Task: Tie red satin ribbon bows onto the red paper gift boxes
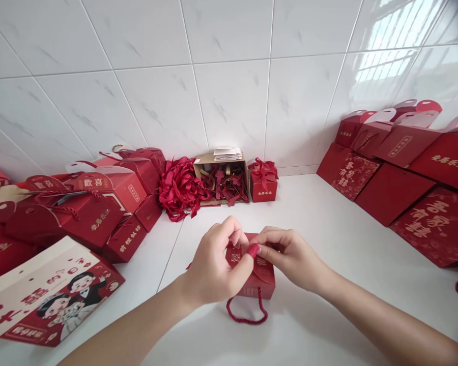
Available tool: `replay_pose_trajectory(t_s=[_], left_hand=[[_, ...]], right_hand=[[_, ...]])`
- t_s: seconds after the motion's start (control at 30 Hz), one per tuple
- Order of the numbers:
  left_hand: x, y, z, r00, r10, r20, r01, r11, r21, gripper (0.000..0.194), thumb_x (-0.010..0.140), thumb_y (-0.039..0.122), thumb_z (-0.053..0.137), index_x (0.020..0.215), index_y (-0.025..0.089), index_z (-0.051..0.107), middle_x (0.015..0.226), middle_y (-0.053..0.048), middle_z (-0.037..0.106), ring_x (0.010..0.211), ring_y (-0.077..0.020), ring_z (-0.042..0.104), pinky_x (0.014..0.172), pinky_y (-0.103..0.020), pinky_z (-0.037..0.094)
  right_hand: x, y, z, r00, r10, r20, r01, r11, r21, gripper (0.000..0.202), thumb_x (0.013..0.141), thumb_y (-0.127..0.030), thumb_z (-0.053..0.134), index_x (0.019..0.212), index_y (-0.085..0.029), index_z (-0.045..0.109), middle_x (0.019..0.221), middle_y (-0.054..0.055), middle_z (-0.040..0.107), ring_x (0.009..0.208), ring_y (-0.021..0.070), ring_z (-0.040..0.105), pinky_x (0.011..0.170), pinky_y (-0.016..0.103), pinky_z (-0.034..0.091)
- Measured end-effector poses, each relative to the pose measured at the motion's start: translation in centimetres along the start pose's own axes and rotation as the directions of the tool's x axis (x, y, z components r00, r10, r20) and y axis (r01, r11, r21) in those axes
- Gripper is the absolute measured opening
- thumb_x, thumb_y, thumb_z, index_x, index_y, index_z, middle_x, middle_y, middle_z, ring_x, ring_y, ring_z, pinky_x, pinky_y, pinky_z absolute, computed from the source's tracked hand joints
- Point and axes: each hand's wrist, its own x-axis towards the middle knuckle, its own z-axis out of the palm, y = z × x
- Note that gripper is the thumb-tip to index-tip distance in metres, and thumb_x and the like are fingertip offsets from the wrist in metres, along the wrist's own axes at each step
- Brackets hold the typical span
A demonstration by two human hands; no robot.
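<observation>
A small red gift box with pale lettering stands on the white tabletop in front of me. Its dark red rope handle loops out toward me onto the table. Just over the box top, a piece of red satin ribbon is pinched between both hands. My left hand is closed on the ribbon with thumb and fingers, covering the left part of the box. From the right, my right hand grips the ribbon with its fingertips. The rest of the ribbon is mostly hidden by the hands.
Stacked red gift boxes and a cartoon-couple bag stand at left. Along the tiled wall are a ribbon heap, a cardboard box of trimmings, and a bow-tied box. More red boxes are piled at right.
</observation>
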Motion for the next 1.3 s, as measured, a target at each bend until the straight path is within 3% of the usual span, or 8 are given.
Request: replay_pose_trajectory(t_s=[0.17,0.33,0.4,0.6,0.67,0.87,1.1,1.3], left_hand=[[-0.1,-2.3,-1.8,0.964,-0.257,0.060,0.263,0.954,-0.144,0.018,0.081,0.028,0.053,0.076,0.022,0.037,0.077,0.002,0.044,0.074,-0.0149,0.045,0.071,-0.028,0.039],[-1.1,-5.4,-1.0,0.722,-0.598,0.348,0.691,0.645,-0.325,0.039,0.087,0.057,0.039,0.083,0.021,0.051,0.089,-0.002,0.058,0.084,-0.0174,0.054,0.074,-0.029,0.041],[-1.8,-5.9,-0.5,0.662,-0.600,0.450,0.749,0.524,-0.405,0.046,0.089,0.059,0.034,0.077,0.019,0.054,0.082,-0.003,0.059,0.076,-0.0167,0.054,0.071,-0.028,0.041],[-2.1,-5.0,-1.8,0.640,-0.611,0.465,0.756,0.391,-0.525,0.036,0.081,0.039,0.057,0.056,0.019,0.042,0.053,0.005,0.037,0.052,-0.0113,0.040,0.055,-0.026,0.036],[-1.8,-4.4,-2.6,0.668,-0.623,0.407,0.727,0.431,-0.534,0.036,0.080,0.038,0.057,0.055,0.020,0.039,0.051,0.004,0.036,0.052,-0.0123,0.043,0.051,-0.025,0.035],[-1.3,-1.3,-3.3,0.873,-0.410,0.266,0.488,0.752,-0.443,0.031,0.080,0.037,0.061,0.056,0.018,0.057,0.055,0.000,0.056,0.055,-0.0134,0.050,0.057,-0.027,0.041],[1.4,1.7,-2.4,0.932,-0.233,0.277,0.341,0.821,-0.458,0.027,0.084,0.035,0.059,0.068,0.017,0.072,0.070,-0.006,0.070,0.073,-0.0209,0.064,0.072,-0.033,0.051],[3.7,0.3,-2.1,0.986,-0.086,0.140,0.139,0.892,-0.431,0.031,0.086,0.044,0.056,0.084,0.019,0.074,0.098,-0.007,0.071,0.104,-0.0249,0.061,0.094,-0.038,0.046]], right_hand=[[-0.1,0.6,0.4,0.997,-0.072,-0.033,0.073,0.996,0.055,0.025,0.092,-0.036,0.051,0.083,-0.019,0.066,0.093,0.005,0.055,0.074,0.0127,0.053,0.064,0.025,0.044],[0.1,0.9,0.2,0.995,-0.007,0.096,-0.011,0.982,0.188,0.031,0.093,-0.044,0.049,0.087,-0.016,0.061,0.078,0.002,0.058,0.061,0.0096,0.044,0.057,0.023,0.038],[0.1,1.0,0.2,0.995,-0.004,0.096,-0.014,0.983,0.183,0.033,0.093,-0.046,0.047,0.087,-0.016,0.060,0.078,0.002,0.057,0.059,0.0090,0.041,0.055,0.023,0.036],[-0.3,1.0,0.7,0.999,0.032,0.009,-0.033,0.995,0.089,0.027,0.095,-0.040,0.043,0.085,-0.018,0.055,0.079,0.002,0.060,0.058,0.0092,0.042,0.053,0.023,0.036],[-0.3,0.9,1.0,0.997,0.054,-0.056,-0.053,0.999,0.011,0.025,0.094,-0.037,0.042,0.083,-0.019,0.055,0.074,0.001,0.059,0.058,0.0099,0.045,0.053,0.023,0.037],[0.3,0.4,1.7,0.969,0.127,-0.211,-0.147,0.986,-0.083,0.017,0.085,-0.029,0.051,0.075,-0.018,0.061,0.067,0.002,0.064,0.059,0.0140,0.055,0.055,0.025,0.042],[0.0,-0.1,1.8,0.994,-0.032,-0.101,0.018,0.991,-0.135,0.014,0.083,-0.019,0.050,0.080,-0.019,0.064,0.073,0.000,0.066,0.064,0.0139,0.057,0.061,0.025,0.044],[-0.3,0.4,1.7,0.993,-0.048,-0.107,0.032,0.989,-0.145,0.024,0.088,-0.033,0.052,0.071,-0.017,0.058,0.066,0.001,0.063,0.058,0.0128,0.053,0.055,0.024,0.041]])
